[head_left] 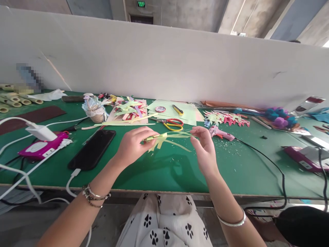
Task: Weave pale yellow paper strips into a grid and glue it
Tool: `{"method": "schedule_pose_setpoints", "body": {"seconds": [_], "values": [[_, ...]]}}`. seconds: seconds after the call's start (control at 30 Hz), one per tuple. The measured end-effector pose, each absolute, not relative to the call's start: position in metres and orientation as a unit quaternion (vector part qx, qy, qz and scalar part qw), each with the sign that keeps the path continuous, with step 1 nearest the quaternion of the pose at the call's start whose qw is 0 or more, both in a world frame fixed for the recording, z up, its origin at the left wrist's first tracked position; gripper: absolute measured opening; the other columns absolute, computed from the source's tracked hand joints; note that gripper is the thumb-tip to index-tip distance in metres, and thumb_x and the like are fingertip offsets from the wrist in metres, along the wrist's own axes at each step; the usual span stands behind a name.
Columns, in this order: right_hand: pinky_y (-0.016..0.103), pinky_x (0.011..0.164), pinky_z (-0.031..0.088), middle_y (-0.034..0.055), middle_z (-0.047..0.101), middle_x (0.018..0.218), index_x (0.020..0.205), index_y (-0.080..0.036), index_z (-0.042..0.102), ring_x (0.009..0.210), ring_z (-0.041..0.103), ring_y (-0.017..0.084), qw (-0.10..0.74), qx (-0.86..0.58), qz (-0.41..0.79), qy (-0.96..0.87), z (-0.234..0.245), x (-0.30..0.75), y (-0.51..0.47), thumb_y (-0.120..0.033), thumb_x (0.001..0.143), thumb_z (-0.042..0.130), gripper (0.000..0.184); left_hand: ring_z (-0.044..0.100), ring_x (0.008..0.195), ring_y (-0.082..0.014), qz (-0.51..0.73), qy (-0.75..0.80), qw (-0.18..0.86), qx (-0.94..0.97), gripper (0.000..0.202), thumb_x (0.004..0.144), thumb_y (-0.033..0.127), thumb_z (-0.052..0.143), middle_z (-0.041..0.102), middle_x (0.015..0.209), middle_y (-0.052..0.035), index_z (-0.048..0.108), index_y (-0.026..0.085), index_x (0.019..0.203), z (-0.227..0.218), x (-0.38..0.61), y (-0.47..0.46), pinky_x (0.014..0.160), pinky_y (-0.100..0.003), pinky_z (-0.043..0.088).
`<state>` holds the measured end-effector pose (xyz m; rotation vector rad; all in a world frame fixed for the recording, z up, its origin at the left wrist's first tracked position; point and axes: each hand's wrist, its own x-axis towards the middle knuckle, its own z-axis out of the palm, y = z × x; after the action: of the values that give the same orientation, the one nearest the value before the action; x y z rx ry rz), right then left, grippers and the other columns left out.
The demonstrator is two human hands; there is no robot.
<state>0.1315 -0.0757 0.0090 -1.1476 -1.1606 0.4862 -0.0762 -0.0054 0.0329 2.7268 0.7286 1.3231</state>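
Note:
My left hand (136,144) is closed around one end of some pale green paper strips (162,137), which look folded or woven together near its fingertips. The loose strips fan out to the right over the table. At their far ends, my right hand (205,147) has thumb and fingers bent together in a pinch on a strip tip. Just beyond lie scissors (177,122) with red and yellow handles. A pink glue gun (222,133) rests close to my right hand, its nozzle side partly hidden.
On the green table (154,175) a black phone (94,149) and purple power strip (42,147) lie left. Behind are a yellow cutter (178,109), tape roll (160,109), green paper sheets (191,118) and cut strips (131,108). A black cable (267,161) crosses the right side.

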Motion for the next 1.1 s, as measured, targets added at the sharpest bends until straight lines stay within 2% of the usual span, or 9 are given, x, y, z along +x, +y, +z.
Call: {"method": "schedule_pose_setpoints", "body": {"seconds": [0.2,0.33,0.4,0.47,0.57,0.7,0.83,1.0,1.1], "values": [[0.027,0.068,0.045,0.0027,0.052,0.097,0.096,-0.023,0.048,0.082,0.051,0.013,0.635,-0.520,0.161,-0.548,0.009,0.134,-0.073,-0.022,0.079,0.051,0.017,0.062,0.072,-0.0131,0.399,0.209,-0.046,0.891,0.015,0.085,0.022,0.051,0.068,0.080,-0.0033,0.064,0.017,0.085,0.037,-0.082,0.001,0.066,-0.023,0.049],[0.029,0.065,0.044,0.0036,0.049,0.092,0.095,-0.023,0.050,0.078,0.049,0.015,0.585,-0.543,-0.020,-0.602,0.004,0.127,-0.080,-0.018,0.077,0.054,0.019,0.063,0.073,-0.0134,0.400,0.204,-0.080,0.890,0.013,0.085,0.022,0.052,0.069,0.081,-0.0033,0.064,0.017,0.086,0.034,-0.081,-0.001,0.067,-0.024,0.048],[0.030,0.066,0.044,0.0040,0.047,0.088,0.095,-0.023,0.053,0.079,0.049,0.016,0.557,-0.544,-0.113,-0.618,0.001,0.120,-0.084,-0.017,0.078,0.055,0.018,0.062,0.072,-0.0130,0.404,0.213,-0.071,0.887,0.013,0.085,0.022,0.052,0.069,0.082,-0.0030,0.064,0.018,0.087,0.030,-0.080,-0.004,0.067,-0.023,0.048],[0.031,0.066,0.044,0.0040,0.046,0.085,0.096,-0.023,0.055,0.078,0.049,0.016,0.538,-0.535,-0.159,-0.631,0.001,0.115,-0.088,-0.017,0.080,0.055,0.017,0.062,0.070,-0.0124,0.405,0.231,-0.043,0.884,0.014,0.085,0.022,0.051,0.068,0.081,-0.0032,0.064,0.017,0.086,0.029,-0.077,-0.007,0.063,-0.022,0.047],[0.031,0.067,0.044,0.0039,0.046,0.083,0.095,-0.023,0.057,0.076,0.050,0.016,0.517,-0.534,-0.143,-0.654,0.006,0.111,-0.089,-0.020,0.082,0.054,0.014,0.059,0.064,-0.0108,0.397,0.262,0.008,0.880,0.016,0.084,0.023,0.050,0.067,0.080,-0.0027,0.065,0.018,0.085,0.031,-0.074,-0.009,0.058,-0.020,0.044],[0.031,0.068,0.045,0.0049,0.048,0.089,0.094,-0.023,0.060,0.080,0.051,0.017,0.484,-0.541,-0.060,-0.685,0.017,0.117,-0.085,-0.026,0.083,0.053,0.013,0.052,0.056,-0.0094,0.375,0.289,0.071,0.878,0.015,0.082,0.024,0.051,0.063,0.071,-0.0005,0.065,0.017,0.079,0.041,-0.072,-0.009,0.050,-0.020,0.038],[0.032,0.070,0.045,0.0053,0.049,0.093,0.092,-0.023,0.062,0.085,0.051,0.018,0.476,-0.545,-0.008,-0.690,0.022,0.123,-0.080,-0.027,0.082,0.054,0.013,0.052,0.058,-0.0106,0.347,0.302,0.122,0.879,0.016,0.081,0.027,0.053,0.059,0.065,0.0009,0.064,0.017,0.076,0.048,-0.075,-0.005,0.051,-0.020,0.039],[0.034,0.073,0.044,0.0052,0.049,0.089,0.087,-0.024,0.064,0.084,0.050,0.019,0.477,-0.557,0.007,-0.680,0.020,0.119,-0.076,-0.030,0.081,0.055,0.013,0.054,0.060,-0.0119,0.332,0.309,0.131,0.881,0.019,0.079,0.033,0.056,0.063,0.069,0.0002,0.066,0.018,0.076,0.046,-0.079,0.005,0.051,-0.021,0.041],[0.038,0.077,0.043,0.0058,0.050,0.091,0.086,-0.025,0.065,0.086,0.049,0.021,0.478,-0.571,-0.023,-0.666,0.020,0.119,-0.074,-0.030,0.081,0.055,0.012,0.056,0.062,-0.0124,0.340,0.294,0.113,0.886,0.018,0.079,0.032,0.056,0.065,0.072,-0.0006,0.067,0.018,0.075,0.049,-0.077,0.013,0.054,-0.023,0.044]]}}
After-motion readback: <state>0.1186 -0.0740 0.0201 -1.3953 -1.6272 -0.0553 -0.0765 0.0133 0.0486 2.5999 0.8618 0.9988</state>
